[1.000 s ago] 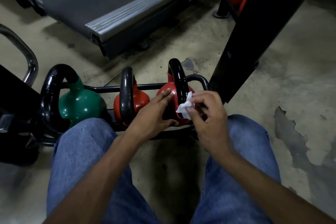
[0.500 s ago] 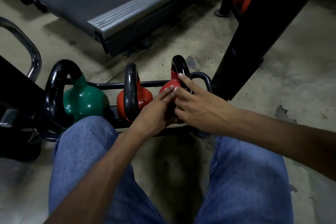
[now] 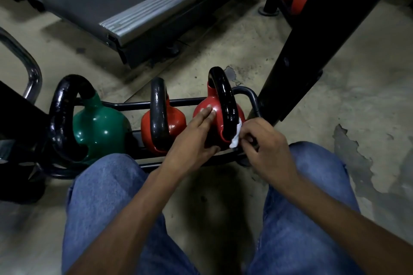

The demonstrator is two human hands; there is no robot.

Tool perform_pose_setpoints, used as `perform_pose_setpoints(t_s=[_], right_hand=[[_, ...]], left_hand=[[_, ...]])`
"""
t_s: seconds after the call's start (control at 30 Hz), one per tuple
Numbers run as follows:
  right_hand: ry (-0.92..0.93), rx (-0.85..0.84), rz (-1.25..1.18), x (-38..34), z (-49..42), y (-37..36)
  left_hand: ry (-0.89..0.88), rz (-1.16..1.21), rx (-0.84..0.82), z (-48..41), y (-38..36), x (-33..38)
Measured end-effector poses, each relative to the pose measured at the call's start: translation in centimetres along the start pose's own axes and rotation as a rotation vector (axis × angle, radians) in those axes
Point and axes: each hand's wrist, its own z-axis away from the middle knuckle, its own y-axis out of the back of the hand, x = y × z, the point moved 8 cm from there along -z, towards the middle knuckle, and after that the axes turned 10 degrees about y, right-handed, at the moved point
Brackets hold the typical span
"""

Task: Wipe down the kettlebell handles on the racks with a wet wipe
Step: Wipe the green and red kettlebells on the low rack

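While the right hand (image 3: 266,147) is pinching a crumpled white wet wipe (image 3: 236,138) in its grip, fingers curled round the wad, it is pressing the wipe against the near, lower end of the black handle (image 3: 223,100) of the end kettlebell (image 3: 204,114), a red one. At nine o'clock from the wipe, the left hand (image 3: 192,140) is resting on that bell's red body, its grip flat, fingers straight and close together, thumb reaching round the near side.

The end kettlebell is sitting at the three o'clock end of a low black rack (image 3: 253,98). A second red kettlebell (image 3: 176,121) is standing just beside it at nine o'clock, and a green kettlebell (image 3: 98,127) is sitting farther along the same way, both with black handles. A slanted black post (image 3: 312,56) is rising at two o'clock, and a treadmill (image 3: 134,2) is lying at eleven o'clock. Knees in blue jeans (image 3: 105,196) are showing at six o'clock over the worn floor (image 3: 368,118).
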Motion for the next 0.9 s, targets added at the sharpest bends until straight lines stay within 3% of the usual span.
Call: perform_pose_setpoints(t_s=[0.07,0.13,0.23,0.37,0.43,0.53,0.67,0.8,0.9], right_hand=[[-0.287,0.030,-0.257,2.1,0.0,-0.4],[-0.432,0.028,-0.522,2.8,-0.8,-1.2],[-0.512,-0.135,-0.806,2.7,-3.3,-2.8],[-0.597,-0.365,-0.875,3.0,-4.1,-3.6],[-0.563,-0.352,-0.831,3.1,-3.8,-3.0],[-0.506,-0.186,-0.701,3.1,-2.3,-2.1],[-0.450,0.000,-0.329,2.7,0.6,-1.9],[-0.078,0.097,-0.034,0.0,1.1,-1.6],[0.213,0.038,0.128,-1.6,1.0,-1.0]], left_hand=[[0.017,0.022,-0.001,0.1,-0.2,0.0],[0.028,0.040,0.007,0.2,-0.2,0.1],[0.025,0.085,0.024,0.3,0.0,0.2],[0.040,0.131,0.021,0.2,0.1,-0.1],[0.047,0.145,0.016,0.2,0.0,-0.2],[0.051,0.143,0.020,0.2,-0.1,-0.2],[0.066,0.131,0.039,0.1,0.2,-0.2],[0.070,0.137,0.042,0.1,0.2,-0.2],[0.064,0.134,0.054,0.1,0.4,-0.1]])
